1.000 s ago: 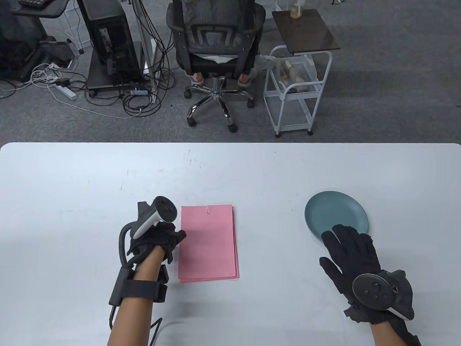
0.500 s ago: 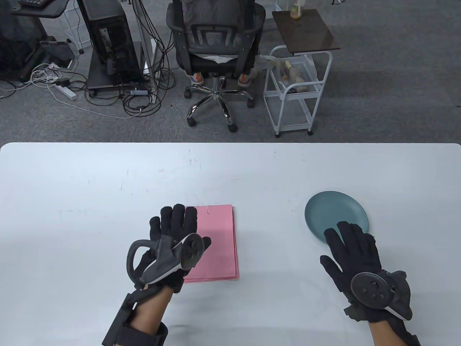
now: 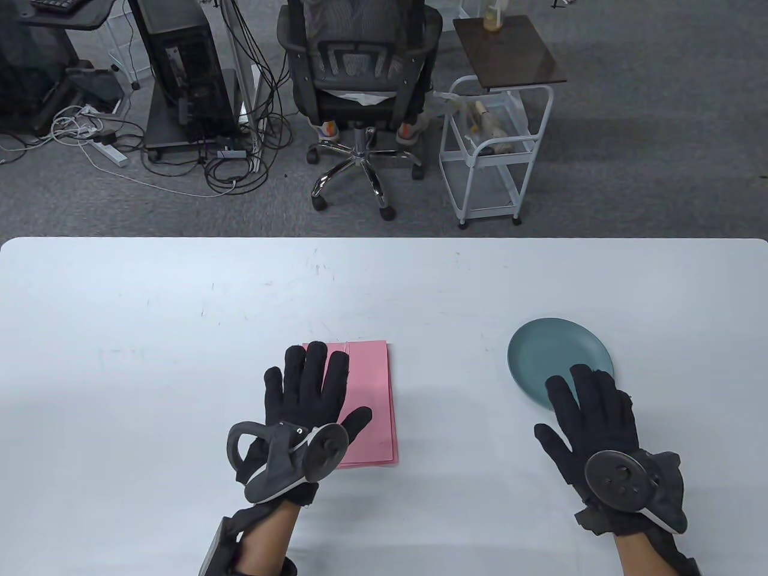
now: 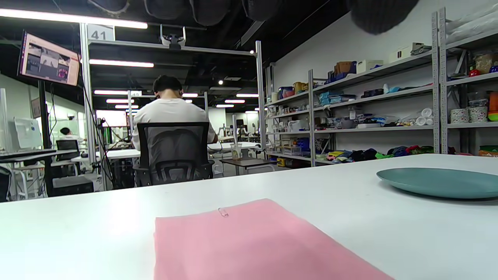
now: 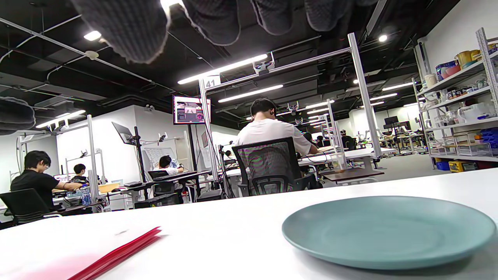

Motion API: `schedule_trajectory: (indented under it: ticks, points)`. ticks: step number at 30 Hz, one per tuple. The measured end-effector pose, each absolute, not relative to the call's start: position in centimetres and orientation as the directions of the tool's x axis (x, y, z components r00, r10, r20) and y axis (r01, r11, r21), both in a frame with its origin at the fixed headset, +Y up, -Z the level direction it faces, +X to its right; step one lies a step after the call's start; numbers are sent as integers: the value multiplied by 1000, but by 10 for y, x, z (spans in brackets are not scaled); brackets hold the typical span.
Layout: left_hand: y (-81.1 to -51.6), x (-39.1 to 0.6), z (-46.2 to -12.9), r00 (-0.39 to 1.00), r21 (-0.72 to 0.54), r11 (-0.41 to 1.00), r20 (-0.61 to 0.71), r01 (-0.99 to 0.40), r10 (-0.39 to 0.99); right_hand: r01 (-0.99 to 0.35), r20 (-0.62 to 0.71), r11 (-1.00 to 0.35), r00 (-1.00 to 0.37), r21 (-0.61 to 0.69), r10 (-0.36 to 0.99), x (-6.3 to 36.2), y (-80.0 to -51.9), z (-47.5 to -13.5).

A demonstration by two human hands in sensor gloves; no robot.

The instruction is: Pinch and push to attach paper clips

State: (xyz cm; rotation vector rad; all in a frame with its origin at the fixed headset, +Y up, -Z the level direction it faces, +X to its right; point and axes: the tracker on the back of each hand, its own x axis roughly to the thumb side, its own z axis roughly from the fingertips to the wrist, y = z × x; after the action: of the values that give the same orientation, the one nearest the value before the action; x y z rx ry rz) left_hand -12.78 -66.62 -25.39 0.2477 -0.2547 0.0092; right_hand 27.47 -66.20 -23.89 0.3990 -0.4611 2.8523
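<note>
Spreading flat and straight, the fingers [image 3: 312,375] of the left hand [image 3: 306,408] lie over the left part of the pink paper [image 3: 371,408], the thumb angled out to the right across the sheets; nothing is grasped. The right hand [image 3: 591,420] is likewise released, its fingers [image 3: 585,384] straight and reaching over the near rim of the plate [image 3: 552,348], the thumb out over the table [image 3: 120,336]; whether they touch the plate I cannot tell. The plate, teal and shallow, holds nothing that any view shows; the right wrist view looks across its bare inside [image 5: 389,229]. The paper is a thin stack, lying well left of the plate with table between them. From above, the clip is almost hidden by the left fingertips, only a trace of wire at the stack's far edge. The left wrist view shows it plainly: a small wire clip [image 4: 223,212] sits on the far edge of the pink sheets [image 4: 249,245], with the plate [image 4: 439,182] off to the right. The right wrist view shows the stack edge-on as a red sliver [image 5: 116,252] at lower left, several sheets thick, which the top view barely hints at. Dark fingertips [image 5: 124,27] hang in along that view's top edge. Beyond the table a person sits in a chair [image 3: 360,72], back turned.
</note>
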Motion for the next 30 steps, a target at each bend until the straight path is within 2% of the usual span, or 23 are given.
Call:
schedule_trajectory:
  ticks: [5,14,24,30]
  points:
    - [-673,-137,-248,960,272,954,277,-125,46,-238,304,-937,-940,-257,155,271,-664,-239]
    - [-674,-148,-237,956,266,950,279,-162,84,-215,314,-943,-941,-255,129,265,-664,-236]
    - [-682,-143,-233,957,237,965,286,-112,41,-220,305,-945,-942,-242,141,268,-665,-237]
    - [-680,-154,-235,960,232,962,268,-145,80,-226,308,-945,-940,-236,148,268,-665,-238]
